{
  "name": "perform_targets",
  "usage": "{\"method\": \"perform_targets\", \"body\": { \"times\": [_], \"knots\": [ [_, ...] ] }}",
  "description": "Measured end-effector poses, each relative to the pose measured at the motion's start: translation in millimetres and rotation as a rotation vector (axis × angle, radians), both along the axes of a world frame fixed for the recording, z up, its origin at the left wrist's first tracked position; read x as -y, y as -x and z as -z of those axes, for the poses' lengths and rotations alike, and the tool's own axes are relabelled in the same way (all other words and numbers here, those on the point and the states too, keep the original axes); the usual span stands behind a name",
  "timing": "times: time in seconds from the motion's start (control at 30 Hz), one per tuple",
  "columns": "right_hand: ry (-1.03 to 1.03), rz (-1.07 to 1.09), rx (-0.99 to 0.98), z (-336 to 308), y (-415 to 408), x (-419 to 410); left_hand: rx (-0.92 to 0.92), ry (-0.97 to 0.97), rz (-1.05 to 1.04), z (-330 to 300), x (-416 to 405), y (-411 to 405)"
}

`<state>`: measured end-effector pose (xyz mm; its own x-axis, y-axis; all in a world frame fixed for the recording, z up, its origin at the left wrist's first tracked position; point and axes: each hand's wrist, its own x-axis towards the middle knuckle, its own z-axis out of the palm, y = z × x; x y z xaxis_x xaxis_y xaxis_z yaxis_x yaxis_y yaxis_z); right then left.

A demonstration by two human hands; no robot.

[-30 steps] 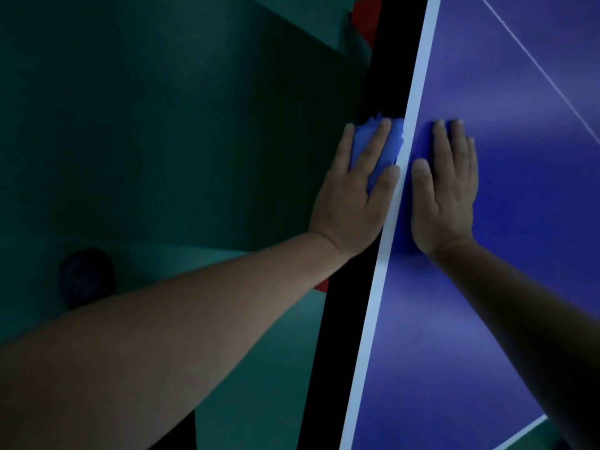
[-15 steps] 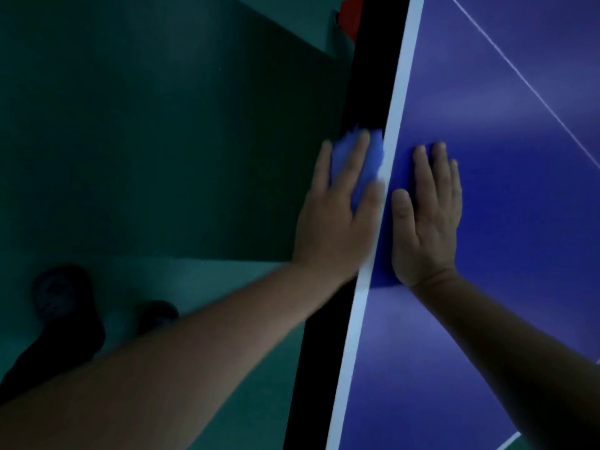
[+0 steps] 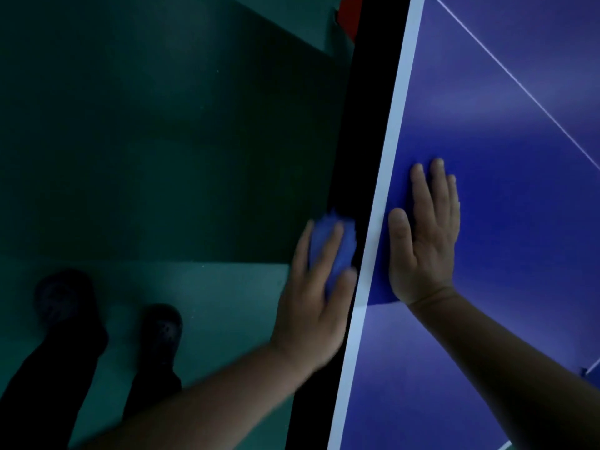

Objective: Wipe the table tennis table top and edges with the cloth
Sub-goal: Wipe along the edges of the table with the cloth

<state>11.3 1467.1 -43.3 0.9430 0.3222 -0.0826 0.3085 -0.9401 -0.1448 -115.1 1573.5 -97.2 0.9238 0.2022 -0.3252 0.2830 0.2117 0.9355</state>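
The blue table tennis table top [image 3: 506,164] fills the right side, with a white border line [image 3: 397,118] and a black side edge [image 3: 373,92]. A blue cloth [image 3: 324,241] is draped over that edge. My left hand [image 3: 311,319] presses the cloth against the black side with straight fingers. My right hand [image 3: 422,248] lies flat on the top, holding down the part of the cloth that lies there. Most of the cloth is hidden under my hands.
To the left lies a green floor [image 3: 162,125], where my two feet in dark shoes [image 3: 65,300] stand at the lower left. A red object [image 3: 349,8] shows at the top beside the table edge. A thin white line [image 3: 519,86] crosses the table top.
Both hands and the cloth have slid along the table edge toward me. My feet have come into view at the lower left.
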Motion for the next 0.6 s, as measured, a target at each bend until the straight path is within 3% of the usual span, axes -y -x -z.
{"method": "perform_targets", "body": {
  "times": [0.1,0.23,0.33,0.47,0.6],
  "knots": [
    [0.0,0.005,-0.005,-0.3,0.2,-0.5,0.068,-0.105,-0.043,11.0,-36.1,-97.9],
    [0.011,0.006,-0.007,-0.5,0.1,-1.5,0.043,-0.044,-0.063,5.9,-63.3,-171.5],
    [0.01,0.005,-0.003,-0.1,0.1,-1.1,0.079,-0.077,-0.067,10.9,-42.5,-119.4],
    [0.009,0.004,0.002,0.7,0.0,0.2,-0.02,0.027,0.011,-7.0,-1.8,6.3],
    [0.009,0.0,0.003,0.7,0.2,-0.8,-0.076,0.009,0.003,-24.7,7.8,19.5]
  ]
}}
